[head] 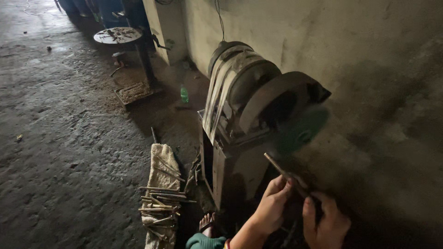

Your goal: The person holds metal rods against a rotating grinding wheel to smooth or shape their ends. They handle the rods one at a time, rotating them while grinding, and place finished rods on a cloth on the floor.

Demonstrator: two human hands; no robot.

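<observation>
My left hand (pixel 273 203) and my right hand (pixel 325 221) both grip a thin metal rod (pixel 277 167) at the lower right. The rod slants up to the left, and its tip points toward a spinning green wheel (pixel 302 131), blurred by motion, on a grinding machine (pixel 249 120). The tip sits just below the wheel; whether they touch I cannot tell. A curved dark guard covers the wheel's top. My foot in a sandal (pixel 207 223) shows below the machine.
Several similar metal rods (pixel 161 203) lie piled on a pale cloth (pixel 162 166) on the dirty concrete floor left of the machine. A green bottle (pixel 184 94) stands near the wall. A round-topped stand (pixel 119 35) and a tray (pixel 134 92) sit farther back.
</observation>
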